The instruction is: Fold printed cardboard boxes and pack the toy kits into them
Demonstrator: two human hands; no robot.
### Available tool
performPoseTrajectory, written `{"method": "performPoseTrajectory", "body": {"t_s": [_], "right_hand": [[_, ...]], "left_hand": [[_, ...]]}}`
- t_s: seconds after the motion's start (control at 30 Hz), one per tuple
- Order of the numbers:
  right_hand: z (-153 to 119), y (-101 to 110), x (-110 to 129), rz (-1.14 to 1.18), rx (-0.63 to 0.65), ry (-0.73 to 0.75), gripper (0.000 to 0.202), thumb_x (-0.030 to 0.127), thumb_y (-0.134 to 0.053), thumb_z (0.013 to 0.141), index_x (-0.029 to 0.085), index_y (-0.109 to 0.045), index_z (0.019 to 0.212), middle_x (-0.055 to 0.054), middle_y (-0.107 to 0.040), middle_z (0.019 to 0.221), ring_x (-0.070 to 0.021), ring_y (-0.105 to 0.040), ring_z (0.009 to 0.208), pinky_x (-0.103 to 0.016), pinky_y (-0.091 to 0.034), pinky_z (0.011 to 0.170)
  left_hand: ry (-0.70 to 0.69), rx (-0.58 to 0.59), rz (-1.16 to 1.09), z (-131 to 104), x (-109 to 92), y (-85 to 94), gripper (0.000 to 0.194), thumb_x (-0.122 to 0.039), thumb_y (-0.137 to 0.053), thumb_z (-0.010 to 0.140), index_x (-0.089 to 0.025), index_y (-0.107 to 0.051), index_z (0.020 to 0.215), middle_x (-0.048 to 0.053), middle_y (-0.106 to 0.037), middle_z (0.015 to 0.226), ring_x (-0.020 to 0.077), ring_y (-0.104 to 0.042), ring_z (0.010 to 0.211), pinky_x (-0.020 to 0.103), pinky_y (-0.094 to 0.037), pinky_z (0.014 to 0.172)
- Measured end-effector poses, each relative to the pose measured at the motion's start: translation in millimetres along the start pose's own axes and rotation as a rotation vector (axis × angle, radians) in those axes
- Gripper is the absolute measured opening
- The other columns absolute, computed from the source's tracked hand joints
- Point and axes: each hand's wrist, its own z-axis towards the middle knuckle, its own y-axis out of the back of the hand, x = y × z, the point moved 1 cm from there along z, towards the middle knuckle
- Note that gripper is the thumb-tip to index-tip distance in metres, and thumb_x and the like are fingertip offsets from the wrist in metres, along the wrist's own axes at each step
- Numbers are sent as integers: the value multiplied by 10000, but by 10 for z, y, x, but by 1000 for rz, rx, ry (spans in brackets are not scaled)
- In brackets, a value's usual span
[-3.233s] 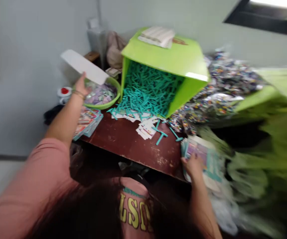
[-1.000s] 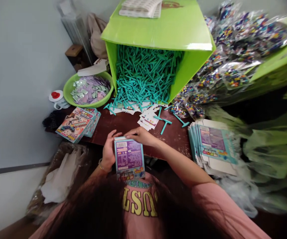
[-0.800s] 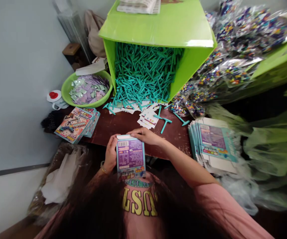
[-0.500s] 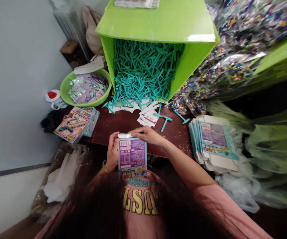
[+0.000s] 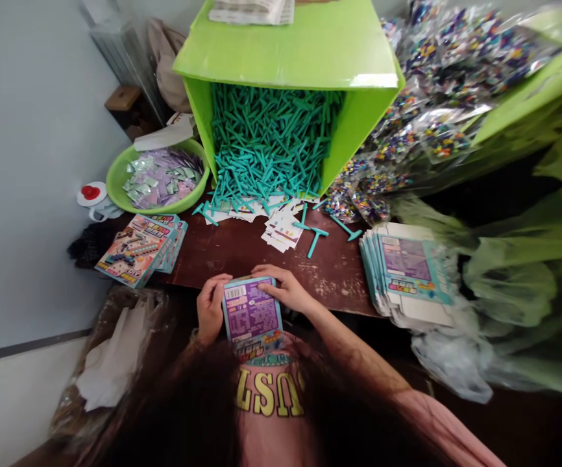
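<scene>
Between my two hands is a purple and teal printed box [image 5: 253, 311], its barcode side facing up. My left hand [image 5: 211, 307] grips its left edge. My right hand [image 5: 283, 287] holds the upper right corner, with fingers along the top edge and the thumb on the printed face. Beyond the hands, teal T-shaped pieces [image 5: 316, 239] and white printed cards [image 5: 281, 227] lie on the dark red table [image 5: 203, 250]. A green bin [image 5: 288, 55] lies on its side, full of the same teal pieces.
Stacked finished-looking boxes [image 5: 137, 248] lie at the left, below a green basket [image 5: 114, 188] of small packets. Flat box blanks [image 5: 407, 272] are stacked at the right, near bags of colourful beads [image 5: 444, 139]. A lidded cup [image 5: 97, 200] stands far left.
The white flap at the box's top edge no longer shows. Both hands and the box sit slightly lower, and my right thumb now rests on the printed face. The view has shifted a little.
</scene>
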Motion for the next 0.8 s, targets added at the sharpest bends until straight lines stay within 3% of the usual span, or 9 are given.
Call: {"method": "performPoseTrajectory", "body": {"t_s": [0.13,0.23,0.3,0.4,0.5,0.57,0.63,0.7,0.8], "right_hand": [[-6,-27,57,14,-121,10,376,456,-678,942,235,-722,1243,-117,-621,1415,-271,-579,1328,-465,-435,1149],[181,-2,344,-19,-273,82,643,474,-670,940,266,-481,1519,-116,-602,1442,-260,-577,1327,-455,-452,1142],[337,-107,530,-159,-319,155,626,436,-617,976,276,-431,1552,-107,-606,1436,-250,-576,1323,-445,-449,1147],[554,-418,549,-450,-146,343,468,368,-566,1009,298,-549,1472,-80,-554,1510,-247,-485,1421,-431,-389,1195],[695,-465,175,-559,28,421,421,371,-551,1025,265,-588,1430,-89,-601,1468,-220,-526,1383,-405,-417,1169],[700,-178,-174,-651,-120,234,382,313,-513,1040,216,-612,1396,-132,-615,1444,-236,-535,1375,-451,-406,1173],[575,223,-485,-833,-298,-43,404,258,-526,1023,148,-602,1404,-207,-543,1505,-316,-447,1452,-577,-312,1212],[318,513,-697,-1004,-284,-172,491,294,-576,1001,89,-554,1447,-242,-447,1574,-381,-313,1527,-666,-172,1241],[-204,539,-834,-1134,-137,-126,583,400,-585,997,78,-521,1479,-219,-417,1602,-388,-222,1564,-669,-95,1265]], "left_hand": [[-58,15,48,69,-132,-29,252,-398,-559,973,-233,-713,861,55,-732,1032,234,-665,1005,376,-507,952],[-176,-58,30,316,-319,-12,220,-397,-554,980,-231,-687,922,51,-717,1115,235,-661,1085,406,-504,1026],[-265,-144,-11,530,-449,77,209,-394,-561,977,-235,-673,1055,57,-682,1246,252,-646,1164,452,-501,1064],[-411,-284,7,795,-539,298,294,-397,-523,994,-291,-614,1253,62,-611,1387,280,-601,1271,533,-475,1102],[-448,-206,229,889,-377,395,318,-429,-507,998,-308,-630,1265,81,-632,1335,308,-580,1298,584,-413,1147],[-431,1,427,845,-131,275,349,-457,-547,979,-275,-649,1258,113,-640,1321,338,-558,1324,592,-371,1176],[-431,212,595,753,153,14,507,-502,-635,923,-212,-609,1339,178,-580,1433,396,-492,1392,609,-335,1191],[-442,300,764,686,388,-320,788,-563,-714,844,-136,-494,1468,267,-437,1561,473,-362,1474,674,-231,1208],[-452,308,919,763,546,-807,943,-610,-693,836,-82,-373,1548,333,-269,1633,529,-205,1522,737,-105,1189]]}}
